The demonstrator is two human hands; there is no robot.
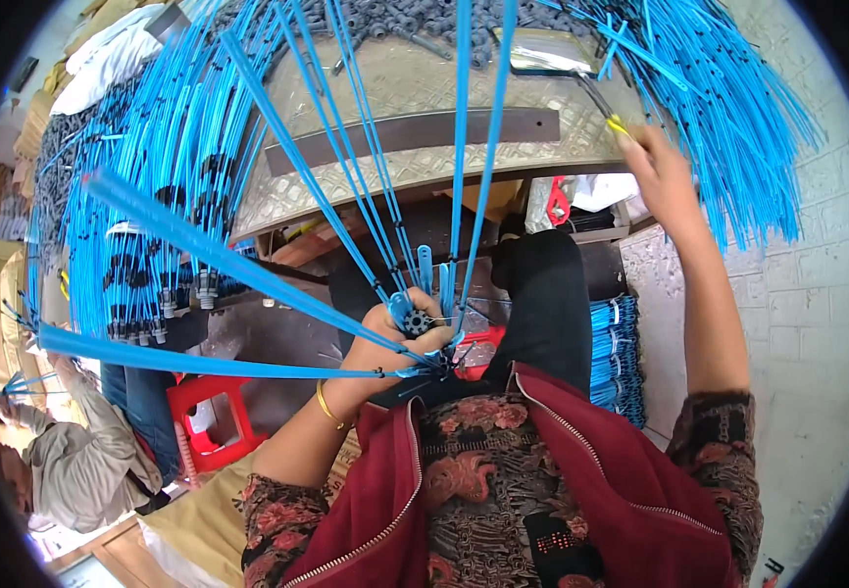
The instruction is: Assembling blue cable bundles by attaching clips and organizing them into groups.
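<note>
My left hand (407,328), with a gold bangle at its wrist, is closed around a dark round notched hub (418,321) above my lap. Long blue rods (292,147) fan out from the hub, upward and to the left, with small black fittings near their inner ends. A thin light wire seems to show beside the hub. Raised over the table's right edge, my right hand (658,171) grips a slim metal tool with a yellow handle (618,124). That tool's far end lies close to a flat rectangular tray (550,51); its exact kind cannot be made out.
A patterned table (405,88) bears a dark flat bar (415,135) and many small grey parts (424,18). Blue rod bundles hang at the left (140,147) and right (728,118). A red stool (214,416) stands left, near another seated person (91,470).
</note>
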